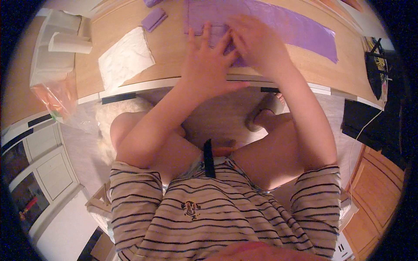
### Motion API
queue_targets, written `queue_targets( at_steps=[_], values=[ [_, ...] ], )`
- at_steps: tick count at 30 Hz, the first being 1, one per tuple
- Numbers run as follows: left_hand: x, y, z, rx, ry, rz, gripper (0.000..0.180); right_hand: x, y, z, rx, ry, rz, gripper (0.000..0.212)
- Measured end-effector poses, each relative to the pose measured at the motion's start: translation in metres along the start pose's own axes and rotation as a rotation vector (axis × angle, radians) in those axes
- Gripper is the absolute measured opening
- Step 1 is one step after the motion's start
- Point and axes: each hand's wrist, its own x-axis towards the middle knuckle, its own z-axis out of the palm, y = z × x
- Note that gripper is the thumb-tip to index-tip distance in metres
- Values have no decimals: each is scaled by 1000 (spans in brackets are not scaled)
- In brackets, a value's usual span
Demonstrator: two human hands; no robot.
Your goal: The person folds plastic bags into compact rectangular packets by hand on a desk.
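A thin, shiny purple plastic sheet (pixel 300 30) lies spread along the tabletop, with creases near my hands. My left hand (pixel 211 61) is over its near edge, fingers spread wide and nothing in them. Beside it, my right hand (pixel 259 45) is over the sheet, slightly blurred, its fingers stretched toward the left hand. Whether either palm presses on the plastic I cannot tell. Part of the sheet is hidden under both hands. To the left lies a small folded purple packet (pixel 153 19), and nearer to me a white creased square of tissue (pixel 126 57).
At the left of the wooden table (pixel 172 48) are a white roll (pixel 69 43) and a clear bag with orange contents (pixel 54 98). A black basket-like holder (pixel 376 67) stands at the right end, with a white cable (pixel 359 135) hanging below. White drawers (pixel 50 163) stand at the lower left.
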Motion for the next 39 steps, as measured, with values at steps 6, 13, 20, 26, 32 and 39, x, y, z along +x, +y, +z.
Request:
queue_targets(
  at_steps=[6,13,20,26,32,39],
  values=[
    [-3,-2,8,-85,92,-46,105,-25,-5,16,15,-31,32,76],
    [-12,-12,6,-108,110,-50,112,-32,3,19,-143,44,50,78],
    [-20,-17,0,-37,113,-95,112,-35,3,18,-150,31,107,85],
    [-24,-22,-2,-26,114,-86,109,-37,3,13,-149,63,123,87],
    [-34,-28,5,-60,87,120,87,-47,-8,-18,84,-71,-151,84],
    [-36,-23,9,-34,206,144,56,-55,-8,-7,124,-102,-221,79]
  ],
)
